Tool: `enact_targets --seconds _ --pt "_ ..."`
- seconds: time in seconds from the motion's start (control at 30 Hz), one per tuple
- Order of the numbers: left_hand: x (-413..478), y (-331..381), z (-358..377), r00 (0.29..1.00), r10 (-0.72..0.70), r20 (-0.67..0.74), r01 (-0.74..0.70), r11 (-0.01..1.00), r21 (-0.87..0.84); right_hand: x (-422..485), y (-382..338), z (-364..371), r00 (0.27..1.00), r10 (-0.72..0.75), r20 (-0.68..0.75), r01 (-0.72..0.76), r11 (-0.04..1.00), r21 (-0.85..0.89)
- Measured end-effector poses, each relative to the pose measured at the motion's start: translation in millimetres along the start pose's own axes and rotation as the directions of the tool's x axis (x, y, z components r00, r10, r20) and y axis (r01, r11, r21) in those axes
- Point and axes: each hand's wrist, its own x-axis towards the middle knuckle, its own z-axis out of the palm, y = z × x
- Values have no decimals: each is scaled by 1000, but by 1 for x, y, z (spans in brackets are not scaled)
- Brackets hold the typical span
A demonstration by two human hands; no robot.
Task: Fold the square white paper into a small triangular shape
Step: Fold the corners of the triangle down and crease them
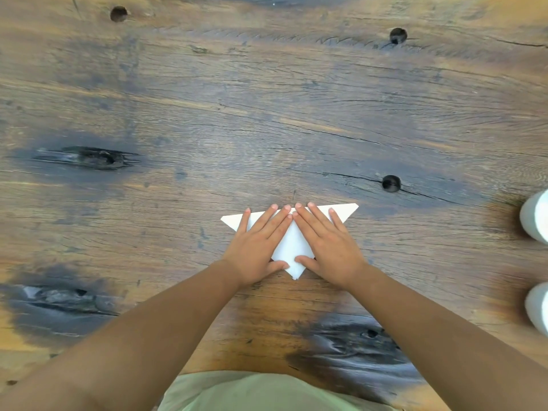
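1. The white paper, folded into a triangle with its tip pointing toward the bottom of the frame, lies flat on the wooden table at lower centre.
2. The left hand presses flat on its left half, fingers spread, gripping nothing.
3. The right hand presses its right half likewise.
4. Two white cylinders stand at the right edge.

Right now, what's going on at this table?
A person is folding a white paper on a wooden table. It already lies as a triangle, long edge away from them, point toward them. The left hand and right hand press flat on it, fingertips meeting at the far edge. Two white cylindrical objects stand at the table's right edge, untouched.
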Motion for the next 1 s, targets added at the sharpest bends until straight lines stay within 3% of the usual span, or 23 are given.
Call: enact_targets --seconds 0.43,0.7,0.87,0.93,1.0 --pt "0 1 -3 999 -14 39 12 999 39 -52 64 5 970 239 -46 -238 971 23" --pt "1 2 -5 999 -13 47 10 998 55 -55 64 2 967 253 -41 -251 966 56" --pt "1 2 -8 999 16 50 -17 999 29 -45 53 -10 935 335 -120 -315 936 158" --pt "-2 1 -8 999 20 28 -21 999 25 -36 41 -14 932 322 -167 -305 945 115" --pt "-7 0 -9 1000 -1 4 1 1000 -5 -27 23 -13 966 210 -151 -203 977 62"
